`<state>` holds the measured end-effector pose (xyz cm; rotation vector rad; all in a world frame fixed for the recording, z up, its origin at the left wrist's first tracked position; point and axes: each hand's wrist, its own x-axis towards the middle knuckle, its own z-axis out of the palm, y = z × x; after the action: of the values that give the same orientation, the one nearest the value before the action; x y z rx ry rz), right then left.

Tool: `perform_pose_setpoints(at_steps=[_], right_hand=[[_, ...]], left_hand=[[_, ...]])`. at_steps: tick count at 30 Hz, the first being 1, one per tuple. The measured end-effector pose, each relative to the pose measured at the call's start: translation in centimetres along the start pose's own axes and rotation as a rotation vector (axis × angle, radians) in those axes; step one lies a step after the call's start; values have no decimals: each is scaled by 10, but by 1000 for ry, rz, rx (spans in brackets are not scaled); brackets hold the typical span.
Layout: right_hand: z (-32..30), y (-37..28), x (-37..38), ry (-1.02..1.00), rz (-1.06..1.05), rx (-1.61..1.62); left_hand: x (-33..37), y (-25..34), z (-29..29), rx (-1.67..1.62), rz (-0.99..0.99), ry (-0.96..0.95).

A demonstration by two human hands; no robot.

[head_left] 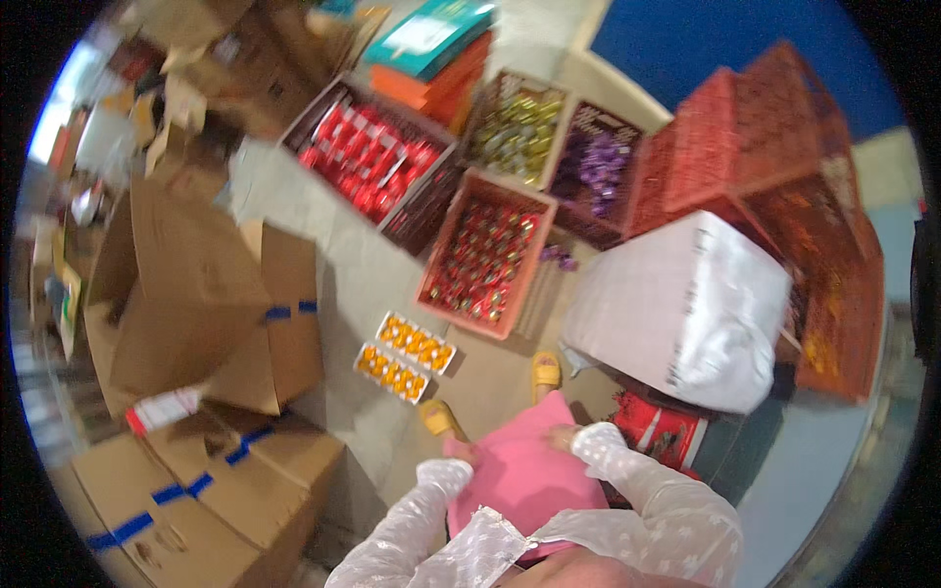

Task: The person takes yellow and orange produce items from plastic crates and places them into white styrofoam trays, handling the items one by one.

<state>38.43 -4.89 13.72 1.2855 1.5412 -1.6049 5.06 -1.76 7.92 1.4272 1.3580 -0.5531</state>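
Note:
My left hand (pixel 459 450) is at the left edge of the pink garment (pixel 524 461) over my lap. On the garment's right side rests my right hand (pixel 562 438). Both hands are small and blurred, so whether their fingers grip the cloth cannot be made out. Ahead of my yellow slippers (pixel 438 418), two white trays (pixel 417 343) of orange-wrapped pieces lie side by side on the floor. Just beyond them stands a salmon-coloured crate (pixel 428 297) holding rows of red and gold foil-wrapped pieces.
Behind are crates of red packs (pixel 368 162), gold pieces (pixel 520 127) and purple pieces (pixel 598 167). Large cardboard boxes (pixel 196 294) crowd the left. At right, a white sack (pixel 676 304) leans near stacked red crates (pixel 725 147), with a red package (pixel 657 431) below.

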Motion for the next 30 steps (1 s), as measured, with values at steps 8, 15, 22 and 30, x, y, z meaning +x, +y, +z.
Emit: perform_pose_setpoints(at_steps=[8,15,22,30], right_hand=[[156,-35,-189,304,587,902],[168,-241,-228,440,717,1780],[256,-267,-268,1636,307,2018],[412,-260,-355,2125,1922,1586]], left_hand=[[-102,98,-59,620,796,-485],[-114,40,-203,459,271,-471],[-111,65,-312,293,-110,-375],[-86,186,-271,143,-106,-312]])
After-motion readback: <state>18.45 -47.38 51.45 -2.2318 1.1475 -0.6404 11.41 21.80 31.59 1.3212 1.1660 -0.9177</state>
